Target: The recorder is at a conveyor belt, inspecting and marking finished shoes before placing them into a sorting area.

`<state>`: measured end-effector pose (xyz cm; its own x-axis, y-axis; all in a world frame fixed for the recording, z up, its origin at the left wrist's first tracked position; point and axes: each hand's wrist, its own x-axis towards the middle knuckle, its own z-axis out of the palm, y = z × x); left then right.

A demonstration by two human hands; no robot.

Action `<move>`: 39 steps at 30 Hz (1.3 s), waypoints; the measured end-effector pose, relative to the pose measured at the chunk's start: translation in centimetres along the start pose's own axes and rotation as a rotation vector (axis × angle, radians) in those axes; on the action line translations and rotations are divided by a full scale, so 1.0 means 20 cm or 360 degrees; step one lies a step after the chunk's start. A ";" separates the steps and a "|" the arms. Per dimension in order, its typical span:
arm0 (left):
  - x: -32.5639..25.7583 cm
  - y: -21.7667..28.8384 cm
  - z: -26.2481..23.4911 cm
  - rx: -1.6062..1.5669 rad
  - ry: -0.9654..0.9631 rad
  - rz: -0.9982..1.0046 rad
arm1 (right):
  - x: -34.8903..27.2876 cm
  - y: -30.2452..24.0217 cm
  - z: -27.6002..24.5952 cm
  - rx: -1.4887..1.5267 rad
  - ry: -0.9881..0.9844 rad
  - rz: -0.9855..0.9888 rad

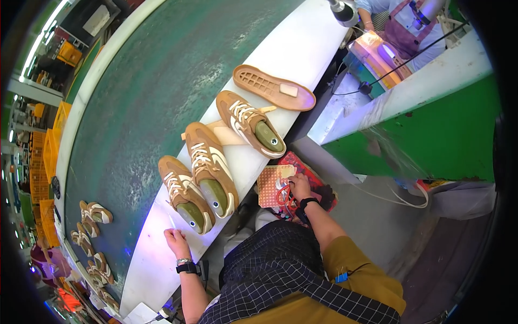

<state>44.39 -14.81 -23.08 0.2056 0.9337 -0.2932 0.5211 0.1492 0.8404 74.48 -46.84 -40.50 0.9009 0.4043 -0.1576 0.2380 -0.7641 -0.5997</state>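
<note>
Over the white bench (286, 32) my left hand (177, 243) is closed, thumb against fingers. A thin white sliver shows just beyond it; I cannot tell whether it is held. My right hand (299, 187) is closed above a red container (295, 160) beside the bench, touching a patterned orange-and-white piece (270, 189); its grip is hidden. Nearest my left hand lies a brown sneaker (176, 179) with a green last inside. Next to it are a second brown sneaker (202, 141) and a third (233, 105), also on lasts. Farther off lies a loose tan sole (259, 86), gridded cavity upward.
A green conveyor belt (145, 97) runs left of the bench, carrying several more sneakers (100, 264). At the right stands a green-sided machine (421, 129). Across it another person (413, 32) sits near a glowing box (380, 56). Yellow crates (51, 156) line the far left.
</note>
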 end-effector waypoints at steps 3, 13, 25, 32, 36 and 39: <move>-0.02 0.01 0.00 0.0012 0.0011 -0.0004 | 0.03 0.04 0.08 -0.0106 -0.0073 -0.0016; 0.01 -0.01 0.01 0.0126 0.0034 0.0058 | 0.06 0.05 0.13 -0.0266 -0.0105 -0.0023; 0.03 -0.11 -0.01 0.0180 0.0098 0.0171 | 0.04 0.08 0.20 -0.0219 0.0014 0.0027; 0.01 -0.09 0.02 0.0351 0.0147 0.0356 | 0.02 0.11 0.26 -0.0081 0.0194 0.0080; -0.02 -0.01 0.03 0.0394 0.0167 0.0297 | 0.03 0.06 0.25 -0.0137 0.0301 0.0059; 0.00 -0.04 0.04 0.0387 0.0181 0.0369 | 0.04 0.06 0.24 -0.0153 0.0280 0.0075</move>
<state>44.69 -15.15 -24.05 0.2552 0.9659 -0.0431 0.6560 -0.1402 0.7416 73.77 -44.98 -45.01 0.9594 0.2793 -0.0394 0.2198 -0.8279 -0.5160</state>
